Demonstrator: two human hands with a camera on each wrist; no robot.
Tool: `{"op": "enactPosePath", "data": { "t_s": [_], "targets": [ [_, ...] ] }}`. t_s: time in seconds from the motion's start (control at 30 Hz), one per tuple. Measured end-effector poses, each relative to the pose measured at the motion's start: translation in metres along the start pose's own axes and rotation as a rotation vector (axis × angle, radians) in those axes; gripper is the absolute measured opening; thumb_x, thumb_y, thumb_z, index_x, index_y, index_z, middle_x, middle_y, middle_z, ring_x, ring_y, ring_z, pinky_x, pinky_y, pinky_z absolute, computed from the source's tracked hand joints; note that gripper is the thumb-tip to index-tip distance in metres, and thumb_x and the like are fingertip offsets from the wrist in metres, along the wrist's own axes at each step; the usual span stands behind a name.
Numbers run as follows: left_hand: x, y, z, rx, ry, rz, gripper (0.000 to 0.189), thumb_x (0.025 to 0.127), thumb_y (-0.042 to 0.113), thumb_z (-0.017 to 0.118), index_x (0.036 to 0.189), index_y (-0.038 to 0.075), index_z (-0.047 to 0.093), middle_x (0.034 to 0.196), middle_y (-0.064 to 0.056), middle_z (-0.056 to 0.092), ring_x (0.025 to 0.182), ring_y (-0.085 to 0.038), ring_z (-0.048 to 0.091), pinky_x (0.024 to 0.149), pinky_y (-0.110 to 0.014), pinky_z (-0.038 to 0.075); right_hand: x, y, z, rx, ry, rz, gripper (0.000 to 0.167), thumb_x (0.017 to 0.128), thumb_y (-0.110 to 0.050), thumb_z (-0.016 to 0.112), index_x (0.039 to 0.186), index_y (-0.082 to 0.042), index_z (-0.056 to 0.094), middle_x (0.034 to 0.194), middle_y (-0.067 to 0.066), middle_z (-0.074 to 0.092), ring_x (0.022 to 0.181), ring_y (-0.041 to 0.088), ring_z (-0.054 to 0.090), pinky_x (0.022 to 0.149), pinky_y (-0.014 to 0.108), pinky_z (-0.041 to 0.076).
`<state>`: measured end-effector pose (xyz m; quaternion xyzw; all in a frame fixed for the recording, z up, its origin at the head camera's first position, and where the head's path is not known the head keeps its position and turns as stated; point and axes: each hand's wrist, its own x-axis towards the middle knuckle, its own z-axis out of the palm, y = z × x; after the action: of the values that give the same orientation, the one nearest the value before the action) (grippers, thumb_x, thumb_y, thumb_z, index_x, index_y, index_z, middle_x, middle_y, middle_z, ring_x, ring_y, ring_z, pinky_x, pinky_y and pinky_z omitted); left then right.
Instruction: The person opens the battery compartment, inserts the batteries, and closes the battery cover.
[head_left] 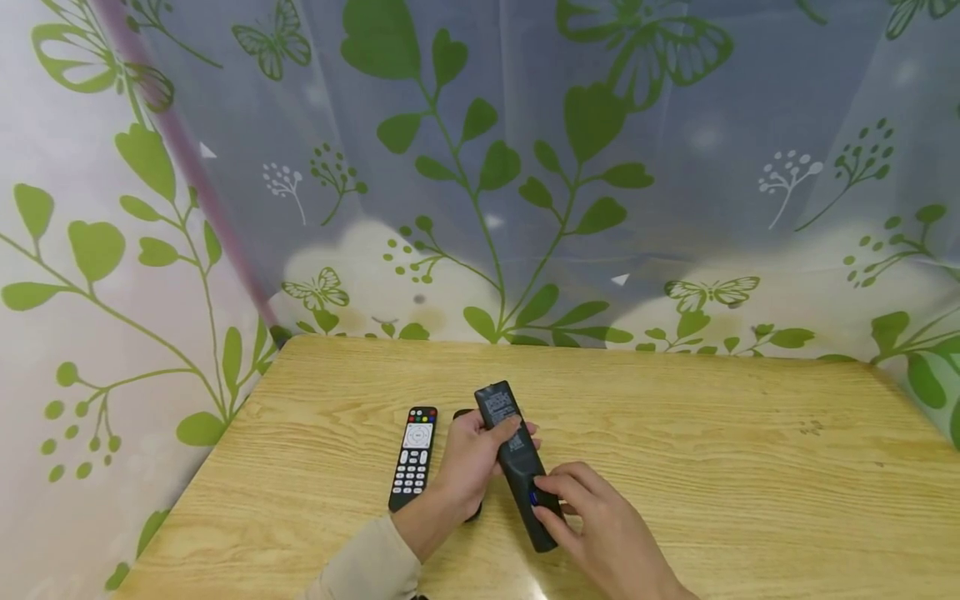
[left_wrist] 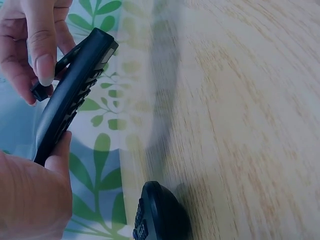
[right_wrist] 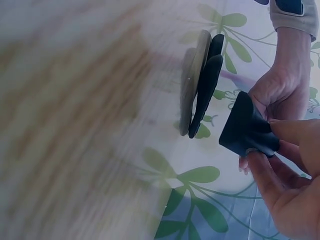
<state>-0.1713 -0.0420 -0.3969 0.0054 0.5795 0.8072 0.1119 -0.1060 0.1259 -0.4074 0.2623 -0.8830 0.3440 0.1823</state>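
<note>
My left hand grips a black remote control turned face down over the table, thumb on its printed back. My right hand pinches a small dark battery cover at the lower part of that back. In the left wrist view the cover stands tilted away from the remote's body. A bit of blue shows between the right fingers. The right wrist view sees the held remote from its end, both hands around it.
Left of my hands, a black remote with white buttons lies face up on the wooden table. Another dark remote lies mostly hidden under my left hand. A leaf-patterned curtain hangs behind the table and along its left side.
</note>
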Motion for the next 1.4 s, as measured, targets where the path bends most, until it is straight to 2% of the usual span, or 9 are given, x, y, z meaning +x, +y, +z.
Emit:
{"op": "enactPosePath", "data": {
  "t_s": [0.17, 0.37, 0.47, 0.63, 0.8, 0.87, 1.03, 1.27, 1.4],
  "targets": [
    [0.0, 0.002, 0.0, -0.015, -0.02, -0.011, 0.042, 0.098, 0.01, 0.053, 0.13, -0.015, 0.041, 0.105, -0.026, 0.065, 0.102, -0.039, 0.062, 0.08, -0.037, 0.056, 0.0, 0.002, 0.0, -0.078, 0.025, -0.06, 0.033, 0.073, -0.009, 0.083, 0.102, -0.014, 0.07, 0.102, -0.01, 0.055, 0.081, 0.004, 0.055, 0.064, 0.019, 0.051],
    [-0.001, 0.004, -0.001, -0.021, -0.027, -0.016, 0.043, 0.098, 0.01, 0.052, 0.132, -0.014, 0.041, 0.111, -0.03, 0.061, 0.102, -0.037, 0.063, 0.081, -0.037, 0.055, -0.001, 0.001, 0.001, -0.064, 0.018, -0.037, 0.032, 0.074, -0.011, 0.082, 0.104, -0.012, 0.072, 0.103, -0.009, 0.054, 0.082, 0.003, 0.054, 0.064, 0.019, 0.05],
    [-0.001, 0.004, -0.001, -0.019, -0.024, -0.018, 0.042, 0.098, 0.011, 0.053, 0.131, -0.014, 0.041, 0.11, -0.029, 0.062, 0.101, -0.036, 0.064, 0.081, -0.037, 0.055, 0.001, -0.002, 0.0, 0.021, -0.021, 0.082, 0.024, 0.079, -0.012, 0.078, 0.103, -0.013, 0.073, 0.102, -0.012, 0.053, 0.083, 0.002, 0.054, 0.066, 0.02, 0.051],
    [-0.003, 0.005, 0.002, -0.019, -0.029, -0.01, 0.042, 0.098, 0.01, 0.053, 0.131, -0.014, 0.041, 0.109, -0.028, 0.063, 0.101, -0.037, 0.064, 0.081, -0.036, 0.055, 0.011, -0.003, -0.004, 0.266, -0.062, 0.39, 0.013, 0.085, -0.014, 0.072, 0.093, -0.024, 0.075, 0.099, -0.012, 0.054, 0.086, 0.007, 0.055, 0.069, 0.024, 0.052],
    [-0.004, 0.008, 0.005, -0.028, -0.032, 0.003, 0.04, 0.098, 0.01, 0.053, 0.13, -0.013, 0.043, 0.11, -0.028, 0.063, 0.1, -0.035, 0.064, 0.081, -0.037, 0.055, 0.014, 0.002, -0.002, 0.456, -0.031, 0.518, 0.01, 0.082, -0.015, 0.075, 0.09, -0.021, 0.075, 0.099, -0.002, 0.056, 0.084, 0.014, 0.055, 0.07, 0.027, 0.051],
    [-0.004, 0.009, 0.006, -0.029, -0.035, 0.007, 0.039, 0.098, 0.01, 0.053, 0.129, -0.012, 0.044, 0.11, -0.027, 0.063, 0.099, -0.034, 0.065, 0.081, -0.037, 0.055, 0.013, 0.005, -0.001, 0.522, -0.022, 0.571, 0.014, 0.081, -0.017, 0.077, 0.094, -0.018, 0.073, 0.101, 0.002, 0.056, 0.084, 0.017, 0.054, 0.072, 0.027, 0.052],
    [-0.006, 0.012, 0.008, -0.029, -0.055, 0.025, 0.039, 0.098, 0.012, 0.054, 0.129, -0.011, 0.045, 0.111, -0.026, 0.063, 0.1, -0.033, 0.065, 0.082, -0.038, 0.055, 0.012, 0.015, 0.0, 0.646, -0.049, 0.714, 0.039, 0.082, -0.025, 0.077, 0.115, -0.01, 0.061, 0.112, 0.009, 0.054, 0.087, 0.02, 0.056, 0.074, 0.029, 0.051],
    [-0.008, 0.016, 0.008, -0.022, -0.082, 0.061, 0.038, 0.098, 0.009, 0.054, 0.13, -0.01, 0.046, 0.11, -0.028, 0.063, 0.101, -0.035, 0.064, 0.083, -0.037, 0.054, 0.011, 0.024, -0.002, 0.861, -0.28, 0.785, 0.048, 0.091, -0.036, 0.065, 0.118, 0.002, 0.056, 0.108, 0.013, 0.059, 0.088, 0.027, 0.065, 0.065, 0.041, 0.058],
    [-0.008, 0.017, 0.009, -0.022, -0.088, 0.069, 0.039, 0.098, 0.009, 0.054, 0.13, -0.011, 0.045, 0.11, -0.027, 0.063, 0.102, -0.037, 0.063, 0.083, -0.036, 0.054, 0.01, 0.028, -0.002, 0.907, -0.333, 0.766, 0.047, 0.094, -0.037, 0.06, 0.117, 0.004, 0.055, 0.1, 0.012, 0.064, 0.084, 0.029, 0.066, 0.064, 0.044, 0.058]
  ]
}}
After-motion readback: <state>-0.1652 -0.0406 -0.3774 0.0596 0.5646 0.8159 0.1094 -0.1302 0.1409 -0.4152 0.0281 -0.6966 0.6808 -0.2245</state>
